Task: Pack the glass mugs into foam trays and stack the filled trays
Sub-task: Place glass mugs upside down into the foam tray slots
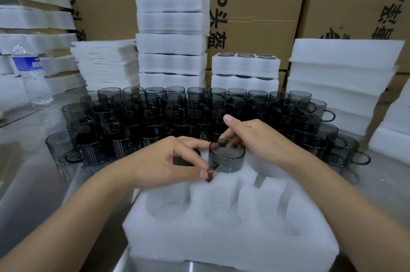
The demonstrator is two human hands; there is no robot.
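Observation:
A white foam tray [230,238] with round pockets lies in front of me on the steel table. A smoky grey glass mug [227,157] sits partway in the tray's far middle pocket. My left hand [175,160] pinches the mug's handle at its near left side. My right hand [250,134] holds the mug's far rim with curled fingers, forefinger raised. Another dark mug [184,159] shows in the far left pocket under my left hand. Several loose grey mugs [173,112] stand in rows behind the tray.
Stacks of filled foam trays [172,43] [245,72] stand at the back, with empty foam pieces on the right [339,80] and thin foam sheets on the left [104,63]. A water bottle [31,76] stands far left. Cardboard boxes [261,5] wall the back.

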